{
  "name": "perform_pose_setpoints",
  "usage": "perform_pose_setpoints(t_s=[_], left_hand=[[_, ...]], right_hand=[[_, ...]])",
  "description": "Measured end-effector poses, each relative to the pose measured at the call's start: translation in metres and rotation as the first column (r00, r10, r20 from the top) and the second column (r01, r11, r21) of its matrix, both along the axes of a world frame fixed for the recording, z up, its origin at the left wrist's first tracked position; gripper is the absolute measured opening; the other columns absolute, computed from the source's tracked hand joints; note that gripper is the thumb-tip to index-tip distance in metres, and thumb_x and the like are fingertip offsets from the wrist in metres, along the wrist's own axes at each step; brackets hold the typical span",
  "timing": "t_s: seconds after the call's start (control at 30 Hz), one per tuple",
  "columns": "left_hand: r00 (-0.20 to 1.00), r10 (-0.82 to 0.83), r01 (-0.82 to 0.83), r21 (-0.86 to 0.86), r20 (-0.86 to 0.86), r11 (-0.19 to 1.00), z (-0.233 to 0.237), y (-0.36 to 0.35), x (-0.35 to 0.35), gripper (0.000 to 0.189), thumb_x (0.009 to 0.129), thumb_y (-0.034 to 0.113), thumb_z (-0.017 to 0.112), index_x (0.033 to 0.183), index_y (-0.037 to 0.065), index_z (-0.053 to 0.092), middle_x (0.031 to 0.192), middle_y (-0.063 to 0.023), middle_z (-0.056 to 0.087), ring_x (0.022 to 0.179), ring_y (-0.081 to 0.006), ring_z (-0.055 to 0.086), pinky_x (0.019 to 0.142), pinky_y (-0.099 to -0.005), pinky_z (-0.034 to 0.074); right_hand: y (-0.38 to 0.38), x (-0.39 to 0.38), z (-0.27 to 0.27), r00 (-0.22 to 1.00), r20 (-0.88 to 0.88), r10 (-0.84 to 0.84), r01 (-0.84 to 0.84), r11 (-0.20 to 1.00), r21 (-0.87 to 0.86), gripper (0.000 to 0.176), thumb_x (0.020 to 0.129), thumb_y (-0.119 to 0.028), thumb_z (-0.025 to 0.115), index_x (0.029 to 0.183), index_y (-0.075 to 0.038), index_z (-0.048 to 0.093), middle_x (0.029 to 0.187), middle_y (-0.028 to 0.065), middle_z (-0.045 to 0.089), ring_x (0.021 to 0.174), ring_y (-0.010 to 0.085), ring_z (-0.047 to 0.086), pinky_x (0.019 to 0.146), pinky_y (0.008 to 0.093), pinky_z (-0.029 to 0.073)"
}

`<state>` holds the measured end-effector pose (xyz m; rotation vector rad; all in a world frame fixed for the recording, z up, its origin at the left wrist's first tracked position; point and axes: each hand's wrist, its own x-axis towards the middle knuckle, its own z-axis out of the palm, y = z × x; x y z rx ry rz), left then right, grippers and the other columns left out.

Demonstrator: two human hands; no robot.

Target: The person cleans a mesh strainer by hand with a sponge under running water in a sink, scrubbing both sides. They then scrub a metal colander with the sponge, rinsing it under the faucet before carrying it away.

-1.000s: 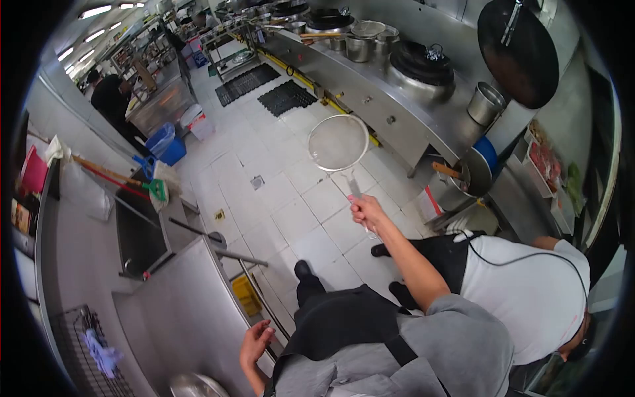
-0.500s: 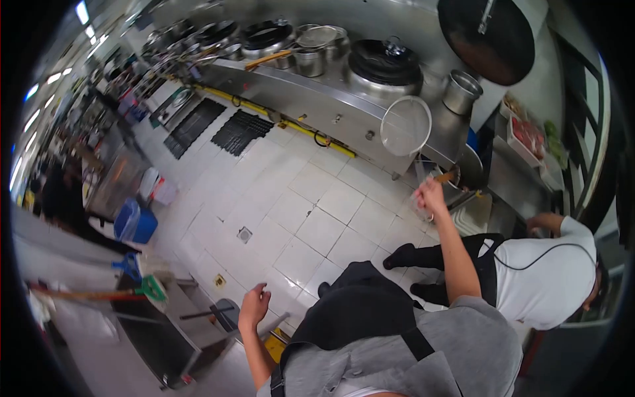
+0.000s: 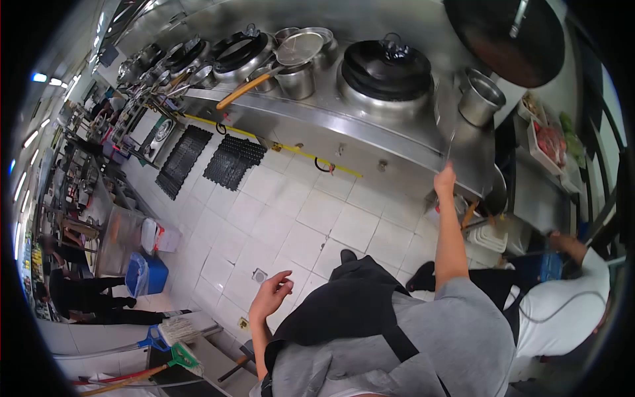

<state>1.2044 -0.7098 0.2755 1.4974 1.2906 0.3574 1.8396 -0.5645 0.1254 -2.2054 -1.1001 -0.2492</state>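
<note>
To handle the mesh strainer (image 3: 445, 112) well, a firm fist at the handle and a steady wrist should serve best, with its head kept clear of the steel pot (image 3: 477, 109) just beyond the fingers to their right. An unhurried arm also seems wise: a co-worker's hand (image 3: 569, 246) is near, farther right of those fingers.

The right hand (image 3: 446, 180) is closed around the strainer's handle. The strainer extends forward from its fingers, seen nearly edge-on and blurred, against the steel counter (image 3: 403, 129); I cannot tell whether the 2 touch. Stacked black woks (image 3: 387, 73) sit ahead of these fingers and to their left; a wooden-handled strainer (image 3: 301, 49) lies over pots farther left.

The left hand (image 3: 271, 296) holds nothing visible, its fingers loosely curled above the tiled floor (image 3: 297, 218), well apart from the strainer in the right.
</note>
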Motion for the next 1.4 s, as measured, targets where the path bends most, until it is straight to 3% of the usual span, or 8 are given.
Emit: perform_pose_setpoints(t_s=[0.33,0.4,0.47,0.6,0.77,0.93,1.0,1.4], left_hand=[[0.985,0.173,-0.167,-0.149,0.022,0.975,-0.008,0.152,-0.028,0.04,0.093,0.015,0.061,0.128,-0.003,0.056,0.09,-0.0109,0.069,0.078,-0.0158,0.067,0.07,-0.0296,0.052],[0.994,0.106,-0.104,-0.075,0.014,0.992,-0.01,0.199,-0.026,0.039,0.094,0.015,0.061,0.128,-0.003,0.056,0.091,-0.011,0.069,0.077,-0.0163,0.067,0.07,-0.0299,0.053],[1.0,0.014,-0.014,0.023,0.016,1.0,-0.014,0.263,-0.016,0.038,0.094,0.011,0.06,0.128,-0.003,0.056,0.09,-0.011,0.068,0.076,-0.0166,0.067,0.07,-0.0301,0.054],[0.976,0.02,0.081,0.444,-0.218,0.892,-0.003,0.408,-0.008,0.034,0.09,0.005,0.06,0.123,-0.004,0.06,0.09,-0.015,0.068,0.072,-0.0203,0.064,0.067,-0.0311,0.052],[0.854,0.258,0.25,0.792,-0.451,0.556,0.018,0.61,-0.007,0.058,0.081,0.009,0.069,0.134,0.001,0.047,0.132,-0.0251,0.05,0.12,-0.0414,0.05,0.101,-0.0472,0.041],[0.611,0.332,0.508,0.677,-0.719,0.532,0.007,0.747,0.007,0.067,0.074,0.024,0.076,0.134,0.012,0.047,0.125,-0.0257,0.055,0.113,-0.0449,0.056,0.095,-0.0525,0.045],[0.646,-0.002,0.525,0.442,-0.763,0.727,-0.015,0.794,0.008,0.062,0.072,0.023,0.076,0.127,0.011,0.05,0.108,-0.0238,0.065,0.1,-0.0442,0.063,0.082,-0.0536,0.051],[0.923,-0.038,0.26,0.547,-0.383,0.796,0.02,0.778,0.006,0.048,0.075,0.015,0.074,0.12,0.007,0.057,0.098,-0.0239,0.068,0.095,-0.0444,0.064,0.079,-0.0515,0.052]], right_hand=[[0.044,-0.017,0.043,0.97,-0.22,-0.105,0.088,0.993,-0.084,0.062,0.077,0.006,0.054,0.138,0.002,0.045,0.076,0.0208,0.063,0.076,0.0402,0.064,0.074,0.0468,0.051],[0.028,0.023,-0.034,0.992,-0.114,-0.06,0.045,0.99,-0.137,0.06,0.077,0.005,0.055,0.137,0.002,0.047,0.079,0.02,0.064,0.077,0.036,0.065,0.071,0.0463,0.05],[0.031,-0.008,0.032,0.944,-0.274,-0.187,0.122,0.964,-0.238,0.053,0.079,0.004,0.055,0.131,0.002,0.052,0.083,0.0182,0.065,0.077,0.0317,0.065,0.07,0.043,0.051],[0.039,-0.029,0.013,0.824,-0.543,-0.165,0.278,0.952,0.132,0.039,0.092,-0.003,0.05,0.13,0.001,0.049,0.07,0.0095,0.057,0.053,0.018,0.052,0.048,0.0345,0.042],[0.083,-0.127,0.144,0.508,-0.843,0.176,0.382,0.832,0.403,0.034,0.098,-0.006,0.046,0.131,-0.004,0.049,0.066,0.0036,0.051,0.041,0.0093,0.041,0.037,0.0259,0.031],[0.148,-0.214,0.194,0.349,-0.873,0.34,0.321,0.832,0.453,0.03,0.098,-0.008,0.046,0.128,-0.003,0.048,0.065,0.0022,0.05,0.039,0.0067,0.037,0.035,0.0235,0.027],[0.182,-0.231,0.189,0.295,-0.891,0.344,0.248,0.873,0.419,0.032,0.098,-0.009,0.047,0.129,-0.003,0.047,0.066,0.0028,0.051,0.038,0.0071,0.037,0.035,0.0235,0.027],[0.459,-0.354,0.115,-0.01,-0.894,0.448,0.054,0.893,0.447,0.025,0.098,-0.007,0.047,0.121,0.002,0.041,0.068,0.0067,0.054,0.045,0.0099,0.043,0.038,0.0271,0.034]])
